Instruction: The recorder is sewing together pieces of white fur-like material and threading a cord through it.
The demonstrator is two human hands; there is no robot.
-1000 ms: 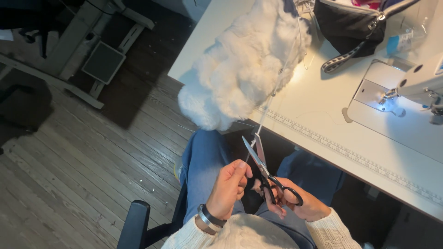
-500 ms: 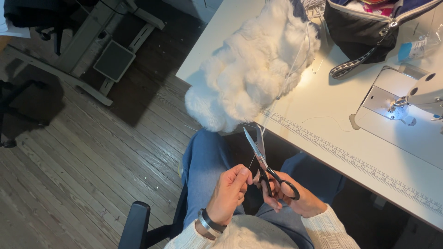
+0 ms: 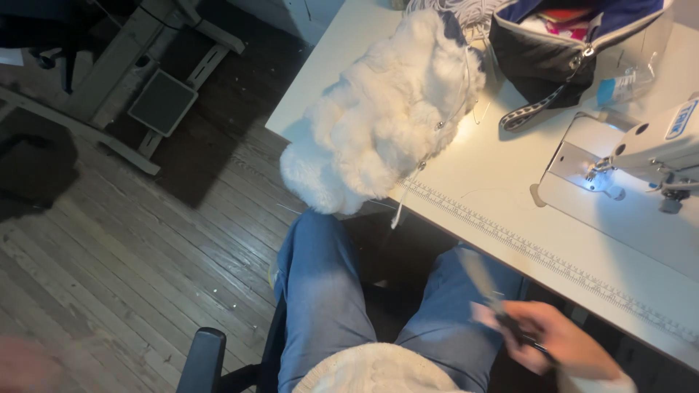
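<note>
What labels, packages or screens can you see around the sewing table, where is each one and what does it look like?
Label: on the sewing machine head, far right; a small slanted blue rectangle with pale lettering.
Clear package: on the table behind the machine, beside the dark bag; see-through plastic with a blue patch.
Printed ruler strip: along the table's front edge; long, thin, dark tick marks.
No screens.

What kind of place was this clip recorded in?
Most likely a sewing workshop or home sewing room: a sewing machine with its light on sits on a white table with a ruler strip along its edge, beside a fluffy white fabric piece, over a wooden plank floor.
</note>
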